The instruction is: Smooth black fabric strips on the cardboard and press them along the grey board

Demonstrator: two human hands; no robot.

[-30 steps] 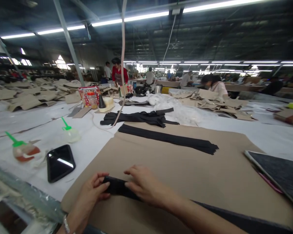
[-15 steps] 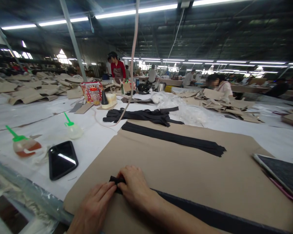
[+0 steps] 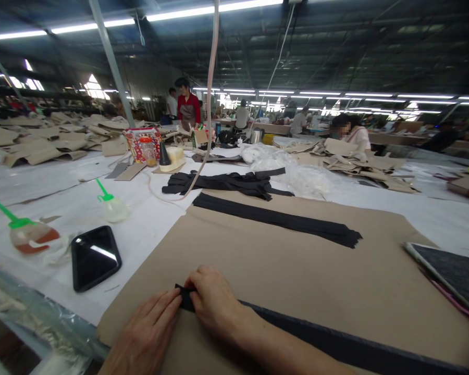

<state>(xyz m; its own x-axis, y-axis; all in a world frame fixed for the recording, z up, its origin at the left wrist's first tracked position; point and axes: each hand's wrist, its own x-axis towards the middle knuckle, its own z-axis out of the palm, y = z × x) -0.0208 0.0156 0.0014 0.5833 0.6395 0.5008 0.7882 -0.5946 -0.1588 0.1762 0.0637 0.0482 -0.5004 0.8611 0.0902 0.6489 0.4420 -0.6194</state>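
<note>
left of you lie a bottle (image 3: 30, 235) and a phone (image 3: 95, 256); no writing reads on either. your left hand (image 3: 150, 333) lies flat, fingers together, tips touching the strip (image 3: 185, 298). your right hand (image 3: 214, 302) pinches that end between thumb and curled fingers. the strip runs right along the board's (image 3: 297, 271) near edge. it looks light and limp, so hold it at the folded end.

Bare left hand (image 3: 150, 333), bare right hand (image 3: 214, 304), bare right forearm (image 3: 297, 354)
</note>
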